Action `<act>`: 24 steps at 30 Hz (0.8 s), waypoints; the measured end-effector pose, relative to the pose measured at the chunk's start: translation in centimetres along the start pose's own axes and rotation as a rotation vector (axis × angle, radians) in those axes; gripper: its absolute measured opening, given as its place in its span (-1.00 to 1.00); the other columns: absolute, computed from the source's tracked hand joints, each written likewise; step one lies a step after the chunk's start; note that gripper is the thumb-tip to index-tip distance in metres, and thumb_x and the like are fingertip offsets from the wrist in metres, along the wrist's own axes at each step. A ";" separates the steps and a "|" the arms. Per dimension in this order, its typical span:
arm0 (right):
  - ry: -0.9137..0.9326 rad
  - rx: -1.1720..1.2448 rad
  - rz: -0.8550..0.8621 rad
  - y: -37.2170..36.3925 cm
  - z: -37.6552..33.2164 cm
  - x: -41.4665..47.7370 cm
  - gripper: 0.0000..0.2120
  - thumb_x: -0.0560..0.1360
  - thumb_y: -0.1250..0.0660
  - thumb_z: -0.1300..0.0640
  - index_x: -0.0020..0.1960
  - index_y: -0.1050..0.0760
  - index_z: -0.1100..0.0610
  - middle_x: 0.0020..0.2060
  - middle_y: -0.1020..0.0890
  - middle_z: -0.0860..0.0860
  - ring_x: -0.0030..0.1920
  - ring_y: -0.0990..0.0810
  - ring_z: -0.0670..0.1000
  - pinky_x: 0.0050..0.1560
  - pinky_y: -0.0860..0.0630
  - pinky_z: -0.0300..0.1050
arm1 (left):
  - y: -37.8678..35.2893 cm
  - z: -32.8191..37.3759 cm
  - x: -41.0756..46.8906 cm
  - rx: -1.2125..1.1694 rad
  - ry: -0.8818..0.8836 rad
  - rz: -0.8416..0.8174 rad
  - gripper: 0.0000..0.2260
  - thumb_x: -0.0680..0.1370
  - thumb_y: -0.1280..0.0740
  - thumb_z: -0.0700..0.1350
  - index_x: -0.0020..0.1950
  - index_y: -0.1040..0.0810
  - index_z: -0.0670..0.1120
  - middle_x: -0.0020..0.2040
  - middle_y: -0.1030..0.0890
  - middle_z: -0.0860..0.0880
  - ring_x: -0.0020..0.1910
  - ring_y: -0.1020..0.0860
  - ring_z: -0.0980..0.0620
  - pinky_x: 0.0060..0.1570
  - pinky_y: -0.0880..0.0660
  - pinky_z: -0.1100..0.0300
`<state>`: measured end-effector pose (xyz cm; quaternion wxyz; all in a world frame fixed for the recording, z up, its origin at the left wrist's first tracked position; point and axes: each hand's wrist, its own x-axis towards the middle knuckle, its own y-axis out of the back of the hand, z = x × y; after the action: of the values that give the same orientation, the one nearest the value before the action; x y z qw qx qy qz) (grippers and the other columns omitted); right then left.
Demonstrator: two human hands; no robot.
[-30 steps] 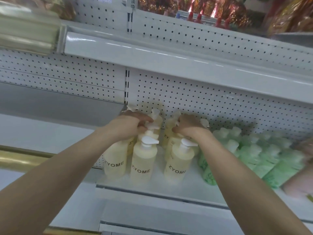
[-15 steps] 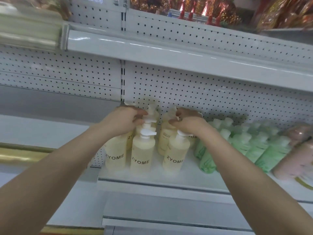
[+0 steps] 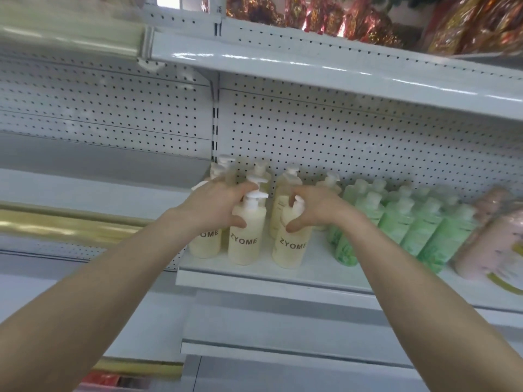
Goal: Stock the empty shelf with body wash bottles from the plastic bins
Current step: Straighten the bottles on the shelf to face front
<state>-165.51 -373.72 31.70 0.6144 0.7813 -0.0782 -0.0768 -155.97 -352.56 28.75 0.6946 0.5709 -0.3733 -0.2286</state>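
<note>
Left hand (image 3: 218,205) gripped middle cream bottle (image 3: 244,241), right hand (image 3: 317,210) gripped right cream bottle (image 3: 290,250); both upright at shelf (image 3: 254,278) front

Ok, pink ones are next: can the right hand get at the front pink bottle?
Probably yes: the front pink bottle stands at the open shelf front, past the green bottles, nothing before it. The right hand must first release the right ZYOME bottle it grips.
</note>
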 end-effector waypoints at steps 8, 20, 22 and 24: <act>0.059 0.110 0.132 -1.7 0.1 -1.2 -0.11 0.23 -0.63 -0.03 0.44 -0.26 -0.07 0.29 -0.47 0.03 0.13 -0.48 0.05 0.00 -0.44 -0.10 | -2.1 0.0 -3.1 -0.019 -0.080 0.364 -0.33 0.35 -0.54 -0.11 0.42 -0.39 -0.07 0.32 -0.48 -0.08 0.36 -0.37 -0.12 0.29 -0.40 -0.09; 0.079 0.294 0.420 -6.4 1.8 -2.5 -0.24 0.35 -0.56 0.00 0.42 -0.22 -0.10 0.23 -0.47 0.02 0.14 -0.53 0.10 0.11 -0.55 0.11 | -7.6 3.9 -5.7 -0.201 0.126 0.395 -0.33 0.39 -0.53 -0.17 0.43 -0.34 -0.20 0.45 -0.32 -0.20 0.36 -0.41 -0.22 0.23 -0.44 -0.05; 0.082 0.291 0.420 -6.5 1.9 -2.7 -0.24 0.37 -0.55 0.01 0.43 -0.21 -0.11 0.24 -0.46 0.02 0.14 -0.53 0.09 0.13 -0.54 0.13 | -7.4 4.1 -5.6 -0.205 0.151 0.395 -0.35 0.40 -0.51 -0.17 0.43 -0.34 -0.19 0.45 -0.32 -0.17 0.36 -0.41 -0.19 0.21 -0.46 -0.03; 0.079 0.280 0.404 -6.4 1.8 -2.9 -0.25 0.39 -0.53 0.01 0.44 -0.19 -0.11 0.25 -0.45 0.04 0.11 -0.54 0.10 0.14 -0.53 0.14 | -7.3 4.1 -5.6 -0.195 0.155 0.385 -0.37 0.41 -0.51 -0.16 0.42 -0.36 -0.19 0.44 -0.33 -0.17 0.36 -0.41 -0.17 0.19 -0.47 -0.04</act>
<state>-168.53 -373.32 25.15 0.5056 0.8298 -0.2187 0.0898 -161.82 -352.75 20.55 0.8038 0.4352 -0.3972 -0.0823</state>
